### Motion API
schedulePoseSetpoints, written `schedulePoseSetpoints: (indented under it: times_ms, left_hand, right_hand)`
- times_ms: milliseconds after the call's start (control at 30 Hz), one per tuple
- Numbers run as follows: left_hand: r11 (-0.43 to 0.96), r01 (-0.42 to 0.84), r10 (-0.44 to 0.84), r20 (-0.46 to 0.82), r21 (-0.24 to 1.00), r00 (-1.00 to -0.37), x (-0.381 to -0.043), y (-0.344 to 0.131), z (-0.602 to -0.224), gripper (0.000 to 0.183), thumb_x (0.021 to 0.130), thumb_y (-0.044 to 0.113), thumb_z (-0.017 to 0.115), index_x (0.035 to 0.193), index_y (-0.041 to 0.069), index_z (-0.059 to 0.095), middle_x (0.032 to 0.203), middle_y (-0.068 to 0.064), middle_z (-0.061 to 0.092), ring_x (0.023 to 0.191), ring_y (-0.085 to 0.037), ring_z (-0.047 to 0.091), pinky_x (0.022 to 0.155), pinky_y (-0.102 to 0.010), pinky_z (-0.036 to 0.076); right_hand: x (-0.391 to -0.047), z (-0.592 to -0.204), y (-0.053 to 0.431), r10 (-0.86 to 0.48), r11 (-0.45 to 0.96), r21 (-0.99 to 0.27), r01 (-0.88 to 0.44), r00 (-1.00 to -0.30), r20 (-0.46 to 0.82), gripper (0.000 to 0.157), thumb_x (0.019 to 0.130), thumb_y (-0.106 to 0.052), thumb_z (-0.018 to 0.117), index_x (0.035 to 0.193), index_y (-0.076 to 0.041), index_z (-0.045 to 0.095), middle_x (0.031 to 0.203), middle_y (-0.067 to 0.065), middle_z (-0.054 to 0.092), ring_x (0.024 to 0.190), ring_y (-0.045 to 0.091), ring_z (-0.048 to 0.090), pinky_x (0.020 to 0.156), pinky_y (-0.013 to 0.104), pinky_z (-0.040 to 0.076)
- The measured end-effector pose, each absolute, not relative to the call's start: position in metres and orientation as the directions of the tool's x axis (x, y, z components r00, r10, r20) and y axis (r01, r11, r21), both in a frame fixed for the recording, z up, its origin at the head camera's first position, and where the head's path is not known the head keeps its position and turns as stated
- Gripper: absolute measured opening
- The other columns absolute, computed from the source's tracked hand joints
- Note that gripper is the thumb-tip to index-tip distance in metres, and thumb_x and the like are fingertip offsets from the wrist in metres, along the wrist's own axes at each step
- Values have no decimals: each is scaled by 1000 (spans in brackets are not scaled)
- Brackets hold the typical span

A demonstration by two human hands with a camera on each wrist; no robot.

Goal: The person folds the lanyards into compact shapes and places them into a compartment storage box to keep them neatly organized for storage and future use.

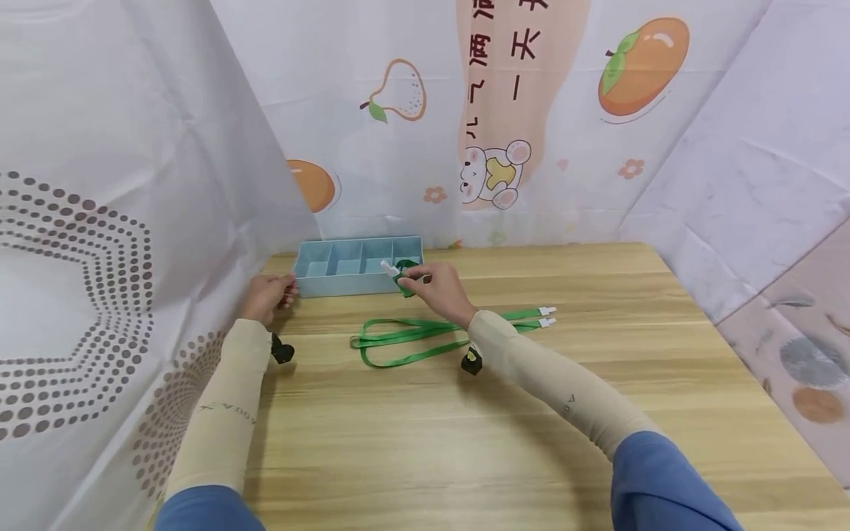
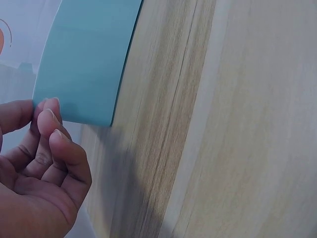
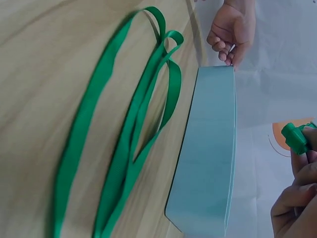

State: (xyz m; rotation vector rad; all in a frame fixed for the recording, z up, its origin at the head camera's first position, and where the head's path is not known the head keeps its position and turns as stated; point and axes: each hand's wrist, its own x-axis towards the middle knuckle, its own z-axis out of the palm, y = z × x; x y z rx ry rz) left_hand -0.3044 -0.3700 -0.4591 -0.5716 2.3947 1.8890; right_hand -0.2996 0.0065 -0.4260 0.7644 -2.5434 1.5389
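A light blue box (image 1: 345, 286) with several compartments lies near the back of the table. At its left end my left hand (image 1: 267, 293) pinches the corner; in the left wrist view the thumb and curled fingers (image 2: 62, 148) meet at that corner. Over the rightmost compartment, my right hand (image 1: 441, 291) pinches a bundled green lanyard (image 1: 406, 287) with a white clip (image 1: 388, 268). The right wrist view shows part of this green bundle (image 3: 295, 139) between the fingertips. Below the right hand lies another green lanyard (image 1: 412, 333), looped, with two white clips (image 1: 546, 322) at its right end.
A wooden table (image 1: 398, 442) spreads in front of me. White printed cloth (image 1: 398, 162) hangs behind the box, and more cloth (image 1: 166, 221) stands close along the left arm. Black wrist devices (image 1: 472, 361) hang below both wrists.
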Motion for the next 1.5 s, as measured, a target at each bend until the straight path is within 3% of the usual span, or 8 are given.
schedulePoseSetpoints:
  times_ms: [233, 367, 633, 967, 1133, 1500]
  left_hand:
    - [174, -314, -273, -260, 933, -926, -307, -369, -461, 45, 109, 29, 54, 126, -12, 57, 82, -1, 67, 58, -2, 53, 53, -18, 47]
    - [161, -324, -277, -272, 932, -921, -307, -368, -460, 45, 109, 30, 55, 126, -12, 58, 79, 1, 66, 58, -3, 53, 53, -18, 47]
    - [137, -327, -280, -280, 935, -918, -303, -367, -460, 44, 108, 28, 57, 125, -12, 58, 76, 3, 66, 56, -2, 53, 52, -17, 47]
    - [132, -328, -287, -281, 935, -916, -302, -369, -463, 47, 108, 31, 56, 127, -12, 58, 77, 3, 67, 56, -1, 52, 52, -17, 46]
    - [118, -313, -274, -272, 942, -922, -302, -371, -463, 46, 108, 30, 56, 126, -12, 59, 77, 3, 67, 57, -1, 52, 52, -18, 46]
    - [99, -302, -282, -265, 948, -922, -302, -373, -468, 39, 107, 29, 58, 121, -8, 62, 81, 1, 68, 58, -2, 52, 52, -17, 45]
  right_hand:
    - [-310, -426, -5, -361, 385, -814, -436, -882, 301, 20, 97, -25, 75, 107, -9, 81, 103, 3, 77, 79, 22, 67, 62, 28, 50]
    - [-316, -430, -10, -353, 396, -813, -428, -888, 296, 19, 98, -24, 75, 107, -8, 81, 105, 5, 77, 82, 25, 68, 63, 30, 51]
    - [-330, -435, -19, -346, 441, -799, -410, -899, 270, 18, 97, -23, 76, 106, -9, 81, 107, 6, 77, 92, 17, 69, 76, 33, 56]
    - [-347, -435, -30, -347, 474, -782, -405, -902, 257, 14, 97, -22, 75, 98, -10, 82, 86, 0, 76, 77, 13, 67, 70, 29, 52]
    - [-356, -434, -38, -354, 503, -744, -440, -890, 287, 13, 97, -23, 75, 96, -12, 83, 87, -2, 76, 78, 12, 68, 72, 31, 54]
    - [-366, -436, -54, -352, 550, -730, -406, -905, 238, 17, 99, -24, 73, 95, -11, 82, 87, -1, 75, 70, 15, 62, 63, 28, 47]
